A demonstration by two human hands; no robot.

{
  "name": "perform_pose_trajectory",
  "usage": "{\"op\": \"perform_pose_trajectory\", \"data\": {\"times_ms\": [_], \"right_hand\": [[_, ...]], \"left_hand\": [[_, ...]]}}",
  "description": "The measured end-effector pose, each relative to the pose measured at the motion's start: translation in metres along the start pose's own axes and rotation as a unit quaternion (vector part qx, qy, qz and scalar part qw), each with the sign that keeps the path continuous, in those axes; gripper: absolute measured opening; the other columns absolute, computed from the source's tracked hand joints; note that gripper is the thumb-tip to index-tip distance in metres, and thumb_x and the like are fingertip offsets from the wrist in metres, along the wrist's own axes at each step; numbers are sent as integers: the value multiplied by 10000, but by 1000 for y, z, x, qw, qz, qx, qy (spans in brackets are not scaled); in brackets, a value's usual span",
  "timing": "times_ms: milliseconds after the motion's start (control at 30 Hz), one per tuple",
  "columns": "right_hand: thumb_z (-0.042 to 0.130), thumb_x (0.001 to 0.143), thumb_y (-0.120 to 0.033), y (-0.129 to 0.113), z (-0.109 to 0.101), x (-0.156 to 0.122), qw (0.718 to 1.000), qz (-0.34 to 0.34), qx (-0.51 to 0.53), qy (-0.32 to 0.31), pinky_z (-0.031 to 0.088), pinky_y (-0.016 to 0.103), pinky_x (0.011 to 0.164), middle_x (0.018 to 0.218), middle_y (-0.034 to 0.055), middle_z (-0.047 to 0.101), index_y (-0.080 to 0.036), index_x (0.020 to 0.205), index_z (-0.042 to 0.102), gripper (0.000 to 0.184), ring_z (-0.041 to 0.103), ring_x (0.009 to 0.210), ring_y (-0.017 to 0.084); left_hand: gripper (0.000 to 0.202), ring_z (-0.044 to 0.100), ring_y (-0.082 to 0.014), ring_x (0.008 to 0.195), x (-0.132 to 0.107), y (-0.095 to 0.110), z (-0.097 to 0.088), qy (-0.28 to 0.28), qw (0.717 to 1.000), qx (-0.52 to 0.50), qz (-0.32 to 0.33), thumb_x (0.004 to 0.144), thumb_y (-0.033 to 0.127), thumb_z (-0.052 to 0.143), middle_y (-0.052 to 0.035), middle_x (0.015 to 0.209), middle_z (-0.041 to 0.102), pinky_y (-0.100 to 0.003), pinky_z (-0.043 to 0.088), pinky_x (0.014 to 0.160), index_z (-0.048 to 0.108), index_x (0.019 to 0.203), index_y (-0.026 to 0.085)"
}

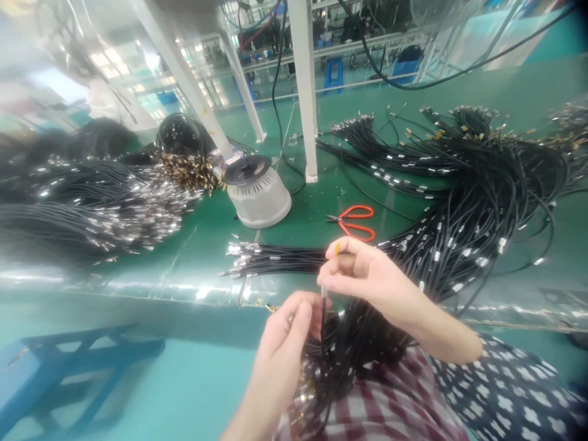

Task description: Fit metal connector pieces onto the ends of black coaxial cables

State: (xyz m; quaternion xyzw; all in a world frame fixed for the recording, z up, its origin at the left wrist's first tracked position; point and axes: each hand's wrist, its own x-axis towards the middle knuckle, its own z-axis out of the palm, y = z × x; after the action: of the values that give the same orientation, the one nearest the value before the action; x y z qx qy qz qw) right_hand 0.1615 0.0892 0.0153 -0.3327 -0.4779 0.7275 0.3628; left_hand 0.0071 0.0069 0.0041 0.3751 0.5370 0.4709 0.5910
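Observation:
My right hand (362, 269) pinches the upper end of a black cable (324, 318) between thumb and forefinger, just above the bench's front edge. That cable stands nearly upright, with a pale metallic piece near its tip. Close by on the left, my left hand (287, 331) is curled with its thumb against the forefinger. Small shiny bits show at its fingers, but what it grips is largely hidden. Below both hands, a thick bundle of black cables (372, 337) with metal ends lies across my lap. Behind them, a sheaf of black cables (285, 260) rests on the bench.
Red-handled cutters (356, 222) lie open on the green bench (303, 214). A grey round device with a black top (260, 193) stands left of them. Cable heaps cover the left (114, 196) and right (473, 184). White posts (303, 92) rise behind; a blue stool (68, 367) stands lower left.

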Motion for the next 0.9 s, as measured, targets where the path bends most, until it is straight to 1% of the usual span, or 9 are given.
{"op": "perform_pose_trajectory", "data": {"times_ms": [100, 167, 300, 400, 467, 533, 600, 733, 900], "right_hand": [[787, 722, -230, 0, -5, 0, 1000, 8, 9, -6, 438, 240, 671, 723, -42, 661, -199, 924, 488, 362, 589, 646, 94], [789, 720, -240, 0, -7, 1, 1000, 21, 4, -21, 443, 250, 671, 720, -40, 669, -200, 934, 478, 380, 600, 640, 101], [756, 745, -271, 1, -7, 2, 997, 41, -40, -54, 458, 287, 663, 717, -26, 665, -198, 963, 467, 370, 608, 628, 130], [674, 830, -326, 1, -9, -3, 984, -10, -180, -18, 441, 283, 680, 809, 5, 659, -194, 997, 523, 261, 595, 725, 150], [525, 931, -392, 0, -12, -9, 958, -52, -281, -23, 432, 285, 711, 869, 21, 653, -197, 970, 579, 206, 584, 792, 162], [351, 993, -443, -3, -15, -16, 935, -67, -341, -66, 430, 295, 734, 870, 30, 657, -195, 906, 617, 374, 584, 807, 172], [271, 1006, -463, -7, -17, -21, 920, -63, -373, -102, 430, 303, 737, 832, 35, 669, -190, 842, 631, 481, 589, 783, 179], [332, 988, -464, -17, -16, -24, 898, -55, -419, -123, 422, 296, 719, 752, 30, 684, -189, 736, 663, 498, 590, 716, 179], [364, 971, -491, -26, -13, -21, 883, -39, -448, -137, 392, 279, 654, 640, 17, 655, -191, 639, 668, 541, 565, 622, 160]], "left_hand": [[298, 362, -100, 533, 1, -4, -1, 20, 999, -38, -10, 897, 436, 569, 34, 597, 434, -246, 301, 512, 689, 859, 166], [249, 277, -71, 479, 3, -6, 2, 12, 998, -52, -27, 860, 410, 635, 60, 559, 392, -228, 227, 459, 685, 848, 167], [182, 280, -24, 418, 7, -6, 7, -4, 998, -35, -55, 762, 306, 750, 10, 627, 587, -207, 200, 415, 654, 776, 152], [192, 236, -4, 376, 8, -2, 8, 11, 994, -86, -68, 783, 295, 725, -15, 617, 640, -194, 165, 393, 601, 746, 153], [182, 235, -5, 379, 8, 1, 7, 29, 991, -118, -55, 806, 292, 705, 8, 583, 613, -188, 158, 400, 584, 757, 165], [168, 247, -8, 396, 7, 2, 6, 46, 992, -114, -34, 805, 291, 710, 22, 583, 585, -185, 166, 411, 603, 775, 165], [178, 260, -14, 409, 7, 1, 6, 57, 995, -82, -19, 785, 314, 728, 19, 593, 573, -186, 186, 414, 649, 819, 158], [260, 355, -51, 450, 6, -1, 7, 71, 997, -11, -23, 736, 359, 761, 9, 615, 570, -188, 275, 419, 708, 898, 163], [209, 438, -100, 528, 4, 0, 7, 57, 995, 78, 5, 694, 304, 792, -10, 643, 613, -213, 356, 469, 718, 833, 167]]}}
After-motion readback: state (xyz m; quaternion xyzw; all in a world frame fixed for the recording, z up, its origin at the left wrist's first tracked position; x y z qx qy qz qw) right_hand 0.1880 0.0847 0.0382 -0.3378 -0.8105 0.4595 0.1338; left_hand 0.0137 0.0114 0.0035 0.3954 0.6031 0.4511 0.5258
